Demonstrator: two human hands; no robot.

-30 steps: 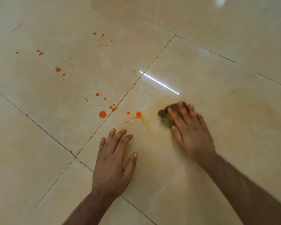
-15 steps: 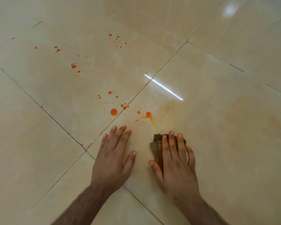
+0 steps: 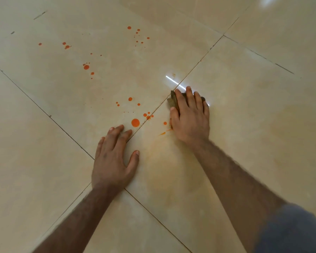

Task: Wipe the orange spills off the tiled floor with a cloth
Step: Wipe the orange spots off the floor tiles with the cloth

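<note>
My right hand (image 3: 190, 117) presses a crumpled brown cloth (image 3: 172, 101) flat on the beige tiled floor (image 3: 44, 161), next to a grout line. Only the cloth's left edge and a bit at the fingertips show. My left hand (image 3: 113, 157) lies flat on the floor with its fingers spread, holding nothing. A large orange drop (image 3: 135, 122) sits just beyond its fingertips. Smaller orange drops (image 3: 148, 115) lie between the two hands, and a thin orange streak (image 3: 162, 133) runs by my right thumb. More orange spatter (image 3: 86, 67) and further orange dots (image 3: 138, 36) are scattered farther away.
A faint yellowish smear (image 3: 171, 172) covers the tile between my forearms. Dark grout lines (image 3: 62, 125) cross the floor. A bright light reflection (image 3: 171, 81) shines just beyond the cloth. A grey piece of clothing (image 3: 295, 230) shows at the lower right.
My right hand has pushed the cloth forward, away from me, up past the orange streak. Before that it had pulled the cloth back toward me. My left hand stayed planted.
</note>
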